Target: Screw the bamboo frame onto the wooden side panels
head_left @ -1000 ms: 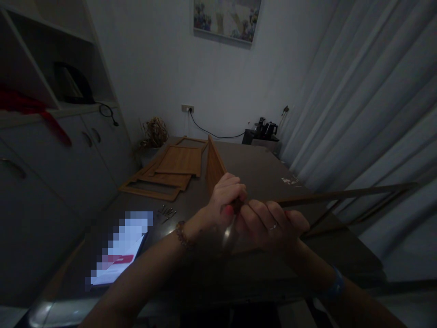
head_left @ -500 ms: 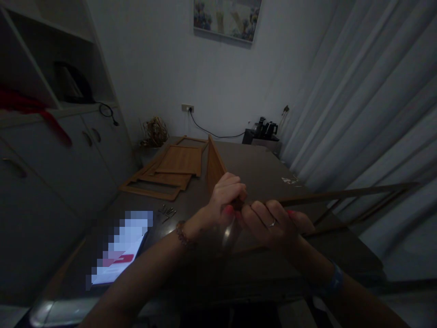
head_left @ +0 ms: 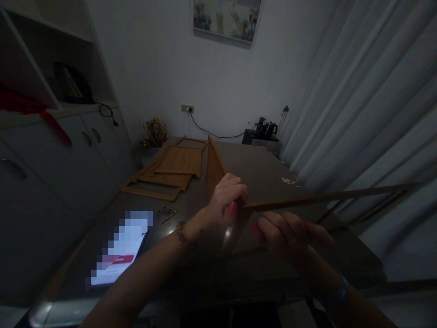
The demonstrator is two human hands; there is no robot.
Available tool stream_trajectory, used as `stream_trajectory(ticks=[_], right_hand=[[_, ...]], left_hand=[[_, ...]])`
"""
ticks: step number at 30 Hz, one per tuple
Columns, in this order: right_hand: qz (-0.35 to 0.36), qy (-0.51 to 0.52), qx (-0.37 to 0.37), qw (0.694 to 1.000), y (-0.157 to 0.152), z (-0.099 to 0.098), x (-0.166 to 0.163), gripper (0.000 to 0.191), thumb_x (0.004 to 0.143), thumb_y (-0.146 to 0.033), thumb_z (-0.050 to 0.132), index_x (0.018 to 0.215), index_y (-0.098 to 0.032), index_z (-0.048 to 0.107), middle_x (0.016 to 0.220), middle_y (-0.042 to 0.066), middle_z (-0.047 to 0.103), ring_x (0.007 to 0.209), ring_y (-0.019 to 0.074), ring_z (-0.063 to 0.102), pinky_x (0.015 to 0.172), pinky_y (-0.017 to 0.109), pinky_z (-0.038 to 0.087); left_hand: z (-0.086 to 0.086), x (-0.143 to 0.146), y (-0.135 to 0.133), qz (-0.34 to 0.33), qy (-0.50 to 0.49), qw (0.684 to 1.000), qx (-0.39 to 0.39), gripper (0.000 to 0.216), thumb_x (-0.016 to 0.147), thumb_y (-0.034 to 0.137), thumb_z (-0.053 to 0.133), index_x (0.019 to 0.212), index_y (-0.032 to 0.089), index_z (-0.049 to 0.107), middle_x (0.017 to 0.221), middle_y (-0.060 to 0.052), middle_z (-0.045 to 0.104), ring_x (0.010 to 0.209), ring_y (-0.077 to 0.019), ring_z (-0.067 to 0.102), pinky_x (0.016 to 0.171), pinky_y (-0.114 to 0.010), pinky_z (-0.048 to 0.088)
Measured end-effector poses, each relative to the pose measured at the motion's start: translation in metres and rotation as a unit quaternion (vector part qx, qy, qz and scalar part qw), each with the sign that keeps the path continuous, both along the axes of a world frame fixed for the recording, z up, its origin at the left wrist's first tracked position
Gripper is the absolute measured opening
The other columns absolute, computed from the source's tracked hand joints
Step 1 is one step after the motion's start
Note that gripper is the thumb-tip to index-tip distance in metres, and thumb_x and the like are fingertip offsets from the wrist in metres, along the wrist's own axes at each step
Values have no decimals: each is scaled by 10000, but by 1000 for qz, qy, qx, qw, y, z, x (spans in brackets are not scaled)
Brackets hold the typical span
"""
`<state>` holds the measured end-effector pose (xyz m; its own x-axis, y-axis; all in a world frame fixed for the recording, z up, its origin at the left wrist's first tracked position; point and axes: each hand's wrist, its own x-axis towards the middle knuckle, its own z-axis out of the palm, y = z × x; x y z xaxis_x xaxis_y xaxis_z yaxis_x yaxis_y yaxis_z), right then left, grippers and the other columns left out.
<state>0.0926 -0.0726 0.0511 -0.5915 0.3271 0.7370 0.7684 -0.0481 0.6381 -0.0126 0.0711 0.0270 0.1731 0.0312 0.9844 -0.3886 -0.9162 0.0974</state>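
My left hand (head_left: 228,198) is closed around the near corner of an upright wooden panel (head_left: 214,166), where it meets one end of a long wooden frame (head_left: 327,196). The frame stretches away to the right, with crossbars at its far part. Just below the frame's near end is my right hand (head_left: 285,230), apart from the wood, its fingers bent and smeared by motion. Whether it holds anything small, I cannot make out. The joint between panel and frame is hidden behind my left fingers.
Flat wooden panels (head_left: 180,160) lie stacked on the left of the dark table (head_left: 252,159). Several metal screws (head_left: 167,212) lie near a lit tablet-like screen (head_left: 119,250). Small pale pieces (head_left: 289,181) lie at the right, beside the curtain (head_left: 358,100).
My right hand has let go of the joint and moved down and right, uncovering the frame's near end. My left hand keeps its grip almost in place.
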Motion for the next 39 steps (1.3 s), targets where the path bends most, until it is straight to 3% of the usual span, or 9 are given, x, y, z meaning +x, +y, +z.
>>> stream_trajectory(ticks=[3, 7, 11, 14, 17, 24, 33, 36, 39], right_hand=[[13, 37, -35, 999, -7, -15, 8, 151, 975, -276, 464, 842, -224, 514, 649, -71, 630, 659, 111, 494, 676, 329, 244], [69, 130, -49, 988, 0, -50, 28, 244, 1000, -283, 333, 797, -231, 457, 577, -70, 596, 562, 113, 461, 711, 339, 258], [-43, 196, -167, 965, 27, -88, 63, 319, 969, -251, 349, 717, -220, 541, 602, 8, 645, 635, 166, 564, 735, 342, 297], [-113, 237, -248, 932, 48, -106, 87, 307, 957, -238, 362, 904, -178, 659, 864, 91, 742, 818, 219, 643, 824, 347, 353], [-153, 263, -332, 893, 61, -117, 99, 317, 953, -241, 384, 1071, -165, 667, 1070, 106, 733, 997, 229, 654, 904, 338, 382], [-204, 296, -418, 834, 73, -126, 97, 319, 944, -195, 412, 1134, -164, 666, 1215, 104, 687, 1150, 214, 614, 973, 320, 369], [-271, 331, -365, 827, 78, -124, 99, 329, 927, -260, 482, 1181, -144, 656, 1228, 156, 670, 1150, 271, 608, 936, 371, 354], [-281, 341, -337, 831, 60, -111, 87, 278, 938, -269, 478, 1059, -144, 695, 1082, 148, 726, 1027, 261, 655, 894, 375, 344], [-289, 355, -302, 836, 26, -104, 54, 362, 989, -314, 382, 847, -165, 681, 760, 102, 722, 779, 230, 661, 804, 378, 333]], left_hand=[[0, 1, 1, 6, 11, 1000, 6, 507, 986, 519, 130, 673, 205, 375, 558, 23, 459, 544, -128, 399, 627, -334, 343], [0, 1, 2, 8, 1, 1000, 14, 498, 985, 515, 136, 678, 205, 377, 558, 24, 457, 548, -128, 407, 629, -332, 334], [1, 2, 2, -2, 3, 1000, 13, 492, 986, 504, 143, 675, 205, 380, 553, 27, 445, 547, -130, 402, 634, -333, 333], [1, 1, 2, -6, 1, 1000, 16, 487, 986, 505, 151, 683, 205, 386, 565, 25, 445, 554, -132, 398, 630, -332, 325], [1, 1, 2, -9, 8, 1000, 16, 482, 987, 506, 155, 692, 205, 389, 578, 24, 451, 561, -133, 397, 630, -331, 319], [1, 0, 2, -6, 9, 1000, 20, 478, 984, 503, 146, 687, 211, 381, 558, 23, 437, 551, -144, 390, 630, -340, 315], [2, -1, 1, -4, 4, 1000, 17, 484, 987, 500, 148, 684, 207, 386, 573, 17, 464, 556, -137, 403, 631, -339, 333], [3, -1, 1, 3, 0, 1000, 20, 482, 989, 490, 147, 683, 206, 388, 582, 14, 472, 562, -137, 403, 630, -336, 333], [4, -1, 1, 1, 4, 1000, 22, 486, 990, 492, 140, 681, 206, 383, 569, 17, 462, 559, -137, 394, 629, -335, 329]])
